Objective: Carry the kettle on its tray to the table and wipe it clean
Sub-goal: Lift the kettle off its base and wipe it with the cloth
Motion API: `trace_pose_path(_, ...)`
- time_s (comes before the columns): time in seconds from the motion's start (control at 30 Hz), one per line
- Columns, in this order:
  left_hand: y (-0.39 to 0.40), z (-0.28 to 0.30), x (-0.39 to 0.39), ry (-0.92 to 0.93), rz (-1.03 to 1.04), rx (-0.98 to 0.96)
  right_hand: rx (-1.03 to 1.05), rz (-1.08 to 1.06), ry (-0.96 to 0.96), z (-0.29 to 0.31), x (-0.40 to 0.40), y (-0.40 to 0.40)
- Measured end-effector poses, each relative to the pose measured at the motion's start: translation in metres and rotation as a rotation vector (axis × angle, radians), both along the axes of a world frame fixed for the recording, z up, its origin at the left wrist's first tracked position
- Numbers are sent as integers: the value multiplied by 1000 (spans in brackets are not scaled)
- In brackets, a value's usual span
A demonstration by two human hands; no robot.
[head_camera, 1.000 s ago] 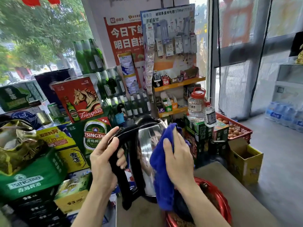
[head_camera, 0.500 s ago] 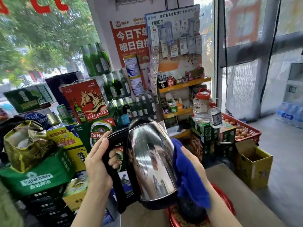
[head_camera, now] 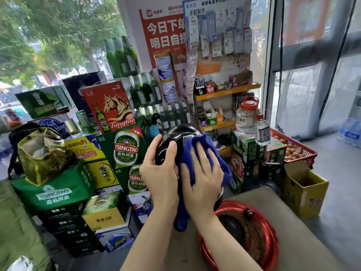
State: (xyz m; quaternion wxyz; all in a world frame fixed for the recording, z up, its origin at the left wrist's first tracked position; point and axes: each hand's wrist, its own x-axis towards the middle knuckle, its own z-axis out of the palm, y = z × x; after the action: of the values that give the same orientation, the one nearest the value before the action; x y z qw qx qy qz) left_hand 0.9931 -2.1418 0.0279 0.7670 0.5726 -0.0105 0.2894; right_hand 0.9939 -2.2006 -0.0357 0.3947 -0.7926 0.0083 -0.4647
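Observation:
The kettle (head_camera: 175,135), steel with a black lid and handle, is held up above the table's (head_camera: 304,239) left end, its black top turned toward me. My left hand (head_camera: 160,173) grips its handle side. With my right hand (head_camera: 203,180) I press a blue cloth (head_camera: 197,145) flat against the kettle's near side, hiding most of the body. The round red tray (head_camera: 271,237) lies on the table below my right forearm, with the kettle's dark base on it.
Stacked beer cartons (head_camera: 125,149) and green bottles (head_camera: 121,55) fill the floor to the left and ahead. A shelf rack (head_camera: 226,90) stands behind. Clear jugs (head_camera: 246,118), a red egg crate (head_camera: 297,149) and a yellow box (head_camera: 304,192) sit to the right.
The kettle has been turned so its black top faces me instead of its shiny side. My right hand with the cloth moved from the far right side onto the near face.

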Motion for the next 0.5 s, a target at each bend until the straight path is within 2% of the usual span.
trace_pose_path(0.07, -3, -8, -10, -5, -5, 72, 41, -31, 78, -13, 0, -5)
trace_pose_path(0.1, -3, -11, -15, -1, -6, 77, 105, -27, 194, -7, 8, -11)
trace_pose_path(0.13, -3, -13, -19, 0, -4, 72, 195, 22, 343, 5, 23, -20)
trace_pose_path(0.17, -2, -13, -22, 0, 2, 68, 367, 157, 462, 23, 35, -31)
trace_pose_path(0.2, -1, -12, -25, -7, 9, 65, 622, 366, 471, 36, 43, -46)
trace_pose_path(0.23, 2, -10, -28, -19, 12, 55, 760, 578, 472, 35, 47, -60)
trace_pose_path(0.27, 4, -7, -32, -35, 8, 29, 831, 699, 420, 33, 46, -68)
trace_pose_path(0.33, 12, 0, -35, -67, 9, -45, 963, 828, 419, 22, 43, -73)
trace_pose_path(0.4, 18, 6, -33, -84, 28, -98, 1098, 951, 340, -4, 29, -70)
trace_pose_path(0.43, 20, 8, -31, -80, 37, -108, 1131, 957, 319, -18, 30, -68)
trace_pose_path(0.47, 20, 8, -28, -68, 46, -111, 1075, 872, 324, -25, 25, -64)
trace_pose_path(0.5, 20, 6, -25, -50, 58, -116, 955, 665, 315, -31, 21, -58)
